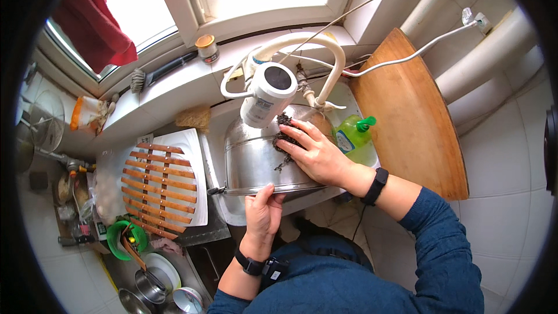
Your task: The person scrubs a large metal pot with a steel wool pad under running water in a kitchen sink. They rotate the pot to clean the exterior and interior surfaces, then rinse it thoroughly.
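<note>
A large stainless steel pot [253, 163] lies tilted in the white sink [212, 157], its outer wall facing up. At its near rim, my left hand [263, 213] grips the edge, thumb on top. My right hand [316, 152] presses a dark metal scouring pad [285, 139] against the pot's wall with its fingers spread over it. Just above the pad is the white water heater tap [270, 91], with a curved spout arching to the right. Right of the pot, a green bottle of dish soap [355, 133] stands in the sink.
A wooden board [409, 117] leans at the right. Left of the sink lies a slatted wooden rack [159, 187] on a white tray [201, 183]. A sponge [193, 118] sits behind. The sill holds a brush [161, 69] and a jar [207, 49]. Pots and bowls [188, 300] are at lower left.
</note>
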The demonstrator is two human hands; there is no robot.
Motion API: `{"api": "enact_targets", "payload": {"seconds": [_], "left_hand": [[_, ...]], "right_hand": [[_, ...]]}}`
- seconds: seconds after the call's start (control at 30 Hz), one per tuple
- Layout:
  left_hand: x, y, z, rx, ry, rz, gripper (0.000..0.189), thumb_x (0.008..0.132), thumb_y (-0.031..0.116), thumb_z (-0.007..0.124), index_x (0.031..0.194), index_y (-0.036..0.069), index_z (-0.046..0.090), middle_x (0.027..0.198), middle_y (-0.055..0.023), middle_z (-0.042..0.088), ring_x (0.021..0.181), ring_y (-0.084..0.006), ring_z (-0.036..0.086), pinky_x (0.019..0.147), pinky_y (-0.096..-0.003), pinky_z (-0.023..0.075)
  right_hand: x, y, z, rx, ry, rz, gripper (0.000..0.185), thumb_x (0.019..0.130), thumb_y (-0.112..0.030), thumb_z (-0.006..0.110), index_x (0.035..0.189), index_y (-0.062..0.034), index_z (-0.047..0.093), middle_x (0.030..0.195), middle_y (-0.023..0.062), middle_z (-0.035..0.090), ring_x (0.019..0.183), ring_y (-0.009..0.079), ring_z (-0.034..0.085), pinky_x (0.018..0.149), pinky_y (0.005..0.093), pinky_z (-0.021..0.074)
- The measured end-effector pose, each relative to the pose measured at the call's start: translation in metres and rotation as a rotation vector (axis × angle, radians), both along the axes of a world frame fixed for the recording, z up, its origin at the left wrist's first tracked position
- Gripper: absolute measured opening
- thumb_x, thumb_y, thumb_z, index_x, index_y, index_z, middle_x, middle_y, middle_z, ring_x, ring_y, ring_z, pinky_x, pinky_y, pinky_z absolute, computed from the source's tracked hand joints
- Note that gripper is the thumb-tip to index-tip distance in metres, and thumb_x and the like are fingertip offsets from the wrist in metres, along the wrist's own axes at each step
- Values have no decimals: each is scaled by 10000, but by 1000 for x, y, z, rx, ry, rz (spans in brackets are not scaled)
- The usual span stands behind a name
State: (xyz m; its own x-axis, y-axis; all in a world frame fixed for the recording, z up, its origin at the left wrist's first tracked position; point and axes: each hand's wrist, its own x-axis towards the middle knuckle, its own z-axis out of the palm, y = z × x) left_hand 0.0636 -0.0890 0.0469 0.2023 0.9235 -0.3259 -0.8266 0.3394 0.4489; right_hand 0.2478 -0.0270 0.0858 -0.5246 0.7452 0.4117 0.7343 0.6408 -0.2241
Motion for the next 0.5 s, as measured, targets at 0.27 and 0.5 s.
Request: {"api": "enact_targets", "payload": {"seconds": [0.27,0.5], "left_hand": [[4,-8,0,11,126,30,210,882,-23,550,1083,30,578,974,-62,637,830,-173,649,707,-302,582],[30,-7,-28,-45,241,-35,200,876,-15,578,1069,33,590,957,-54,646,815,-158,650,700,-282,574]], "right_hand": [[6,1,-5,0,-42,47,411,804,-81,607,1214,-65,580,1320,163,507,1256,360,432,1037,435,393],[25,-1,-30,-150,11,65,459,790,-76,631,1243,-58,557,1359,179,468,1286,390,398,1051,451,382]]}}
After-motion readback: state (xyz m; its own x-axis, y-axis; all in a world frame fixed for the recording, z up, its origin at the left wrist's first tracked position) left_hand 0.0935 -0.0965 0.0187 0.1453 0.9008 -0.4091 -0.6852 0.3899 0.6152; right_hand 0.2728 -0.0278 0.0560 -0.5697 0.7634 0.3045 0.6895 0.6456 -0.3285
